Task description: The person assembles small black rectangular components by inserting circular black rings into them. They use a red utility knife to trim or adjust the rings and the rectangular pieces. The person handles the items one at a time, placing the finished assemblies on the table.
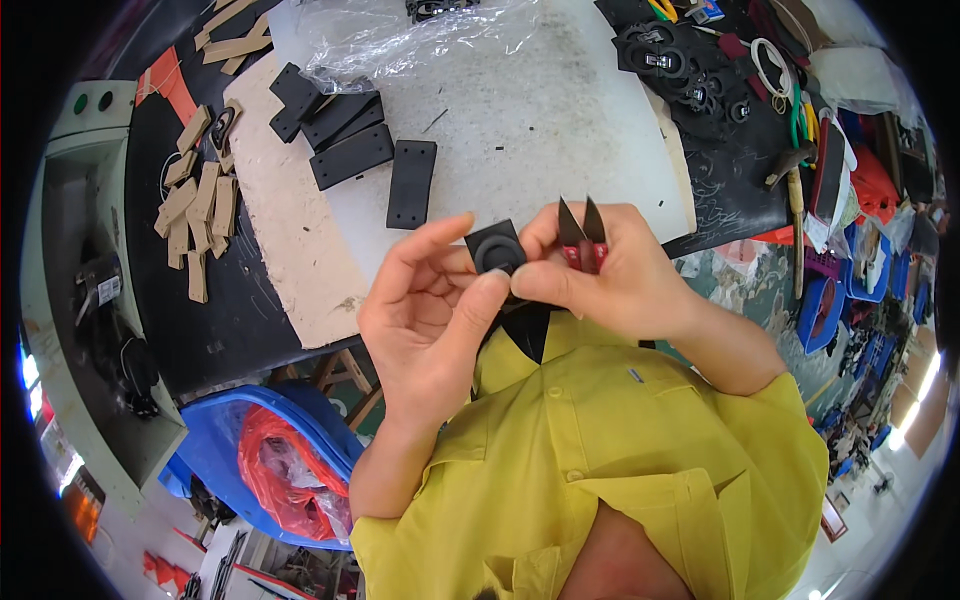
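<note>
As the black piece sits between them, left hand and right hand (also clasping red snips) pinch it.

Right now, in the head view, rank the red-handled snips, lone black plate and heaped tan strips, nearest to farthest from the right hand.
1. Red-handled snips: in the right hand.
2. Lone black plate: leftward, ahead.
3. Heaped tan strips: far left.

Lower left of the frame, a blue tub holds a red plastic bag; far left, a pale metal housing; near top centre, crumpled clear film.
</note>
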A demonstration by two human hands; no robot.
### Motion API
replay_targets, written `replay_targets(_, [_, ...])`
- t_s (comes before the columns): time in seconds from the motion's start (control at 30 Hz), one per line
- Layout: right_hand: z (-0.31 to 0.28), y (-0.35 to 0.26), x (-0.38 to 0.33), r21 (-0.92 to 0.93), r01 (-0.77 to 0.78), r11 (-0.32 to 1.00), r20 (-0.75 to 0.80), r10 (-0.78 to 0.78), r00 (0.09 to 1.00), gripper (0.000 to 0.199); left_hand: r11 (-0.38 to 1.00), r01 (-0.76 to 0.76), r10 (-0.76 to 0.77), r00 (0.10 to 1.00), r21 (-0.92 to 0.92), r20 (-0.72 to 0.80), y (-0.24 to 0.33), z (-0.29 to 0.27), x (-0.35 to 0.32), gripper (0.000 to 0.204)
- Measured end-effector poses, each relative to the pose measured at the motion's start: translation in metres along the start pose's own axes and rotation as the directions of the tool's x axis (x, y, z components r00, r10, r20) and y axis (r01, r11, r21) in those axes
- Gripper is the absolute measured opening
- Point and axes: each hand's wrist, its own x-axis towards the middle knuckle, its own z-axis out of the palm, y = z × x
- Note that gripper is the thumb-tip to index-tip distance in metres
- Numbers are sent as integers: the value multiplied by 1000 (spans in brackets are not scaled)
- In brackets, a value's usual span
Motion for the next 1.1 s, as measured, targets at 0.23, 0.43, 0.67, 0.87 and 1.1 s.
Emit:
replay_targets(0.23, [-5, -8, 11, 267, -147, 952, 63, 135, 989, 20, 970, 223, -231, 970, -92, -77, 11, -1, 17, 36])
replay_targets(0.43, [-1, -6, 9, 389, -146, 910, 14, 152, 988, 19, 989, 115, -122, 990, -90, -74, 5, 0, 16, 33])
replay_targets(0.67, [9, 0, 6, -422, 419, 804, -135, -513, 848, 7, 964, -97, 115, 992, 247, -57, 0, 16, 3, 26])
replay_targets(0.87, [-11, -16, 6, -396, 347, 850, -186, -444, 876, 10, 929, 364, -366, 931, -70, -20, 21, 4, 4, 24])
replay_targets(1.1, [-4, -16, 11, -61, 110, 992, -58, -114, 992, 18, 945, 304, -302, 953, 122, -35, 14, 4, 3, 20])
